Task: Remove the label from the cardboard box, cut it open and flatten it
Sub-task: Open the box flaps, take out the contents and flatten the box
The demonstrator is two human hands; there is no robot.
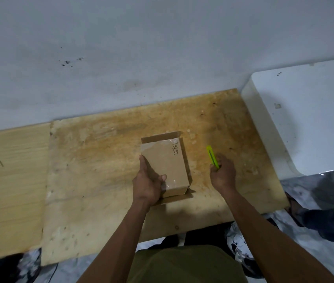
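The cardboard box (167, 168) is resting near the middle of the stained wooden board (104, 160), its long axis running from the near edge of the board toward the far edge by the wall (141, 48), with flaps lying open on the board at both its near and far ends. The left hand (148, 183) is grasping the box at its near left corner, fingers along the left side and thumb pressing on the top face, which is carrying handwritten lettering and what appears to be clear tape; no separate label is discernible. The right hand (222, 172) is lying just to the right of the box, apart from it, and is closing around the near end of a yellow-green utility knife (212, 156), whose body is pointing toward the far edge, roughly parallel to the box's long axis; whether the blade is extended cannot be told. The box is therefore sitting directly to the left of the knife hand, so the cutting stroke is judged to need a short leftward carry. A white slab (304, 119) is bordering the board's right edge, well clear of that path; the steadying thumb on the top face is the nearest thing to it.
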